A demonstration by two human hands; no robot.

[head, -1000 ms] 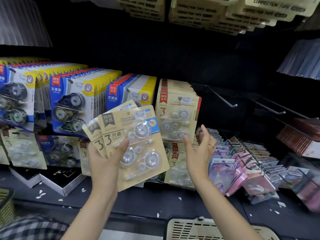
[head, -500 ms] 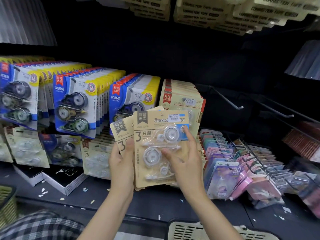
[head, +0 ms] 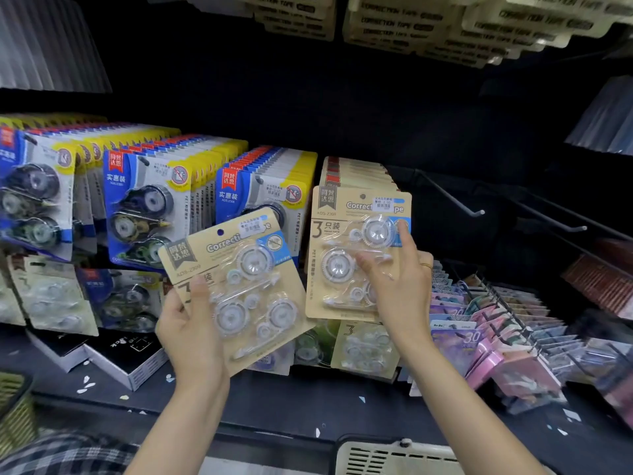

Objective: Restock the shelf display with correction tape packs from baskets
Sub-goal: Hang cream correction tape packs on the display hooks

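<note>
My left hand (head: 191, 334) grips a tan correction tape pack (head: 236, 289) by its lower left corner, tilted, in front of the shelf. My right hand (head: 397, 286) holds a second tan pack (head: 346, 255) upright, fingers over its clear blister, right at the front of the hanging row of tan packs (head: 356, 173). Its hang hole sits at the front of that row; whether it is on the hook is hidden.
Blue-and-yellow tape packs (head: 150, 204) hang in rows to the left. Bare hooks (head: 452, 197) stick out to the right. Pink and purple packs (head: 496, 330) fill a lower rack at right. A cream basket (head: 394, 454) is below and a green basket (head: 13, 402) at far left.
My right hand took the front pack off the stack in my left hand and carried it up and right to the tan row. My left hand keeps the other pack.
</note>
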